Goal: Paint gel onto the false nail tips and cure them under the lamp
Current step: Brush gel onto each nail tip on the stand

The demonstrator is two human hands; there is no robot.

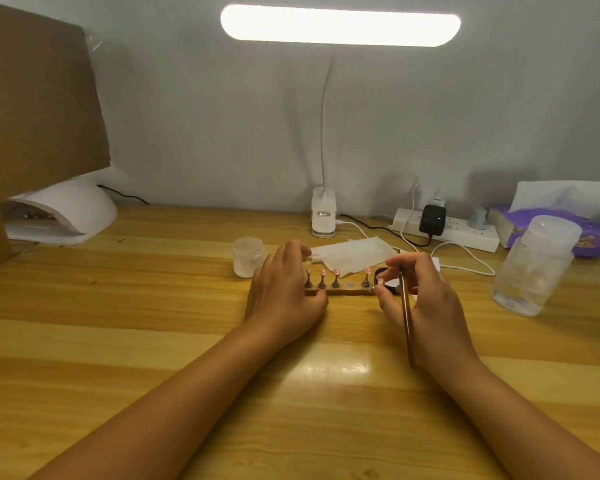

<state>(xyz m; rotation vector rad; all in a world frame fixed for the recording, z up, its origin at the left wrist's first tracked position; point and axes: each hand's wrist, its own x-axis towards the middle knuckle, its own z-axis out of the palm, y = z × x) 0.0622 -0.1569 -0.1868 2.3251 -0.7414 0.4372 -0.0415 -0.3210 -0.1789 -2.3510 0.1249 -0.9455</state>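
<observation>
Now my left hand (284, 292) grips the left end of the wooden nail stand (340, 291) mid-table, while my right hand (420, 296) pinches a pink nail tip (381, 282) and the brush (406, 317).

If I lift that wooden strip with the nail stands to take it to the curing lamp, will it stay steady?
Probably stiff: the narrow brown wooden strip looks rigid and should not sag. Likely light, being thin. The small dark cone-shaped stands carrying pink nail tips look top-heavy and may tip if it tilts; one slot is already vacant. Keep it level, with the left hand steadying.
</observation>
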